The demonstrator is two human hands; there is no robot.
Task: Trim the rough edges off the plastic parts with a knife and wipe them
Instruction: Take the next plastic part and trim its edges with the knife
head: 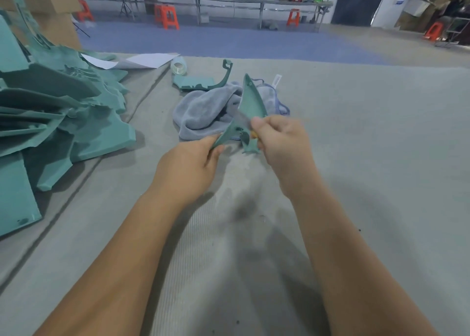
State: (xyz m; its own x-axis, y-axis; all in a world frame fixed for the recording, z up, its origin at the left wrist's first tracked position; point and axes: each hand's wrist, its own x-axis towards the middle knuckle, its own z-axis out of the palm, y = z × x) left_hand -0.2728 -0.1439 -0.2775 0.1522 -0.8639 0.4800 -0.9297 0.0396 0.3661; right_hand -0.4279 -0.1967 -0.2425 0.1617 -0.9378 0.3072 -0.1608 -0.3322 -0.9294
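Just above the grey worktop (356,157), near the crumpled cloth (203,106), the left hand (188,168) pinches the green plastic part (250,101) while the right hand (282,142) clenches the blurred knife (241,118), whose blade could slip toward those close fingers.

- The teal part (250,101) at frame centre looks like moulded plastic, matt and smooth on its broad face.
- The knife blade (240,118) against it is blurred; it reads as pale grey metal with a dull sheen.
- The grey cloth (201,109) behind is soft, napped fabric, with no shine.
- The pile of teal parts (63,112) at left is the same matt plastic, ragged along the edges.
- The table cover (356,157) is grey felt-like material, finely ribbed.
- The sheet (150,59) in the upper left is white paper.
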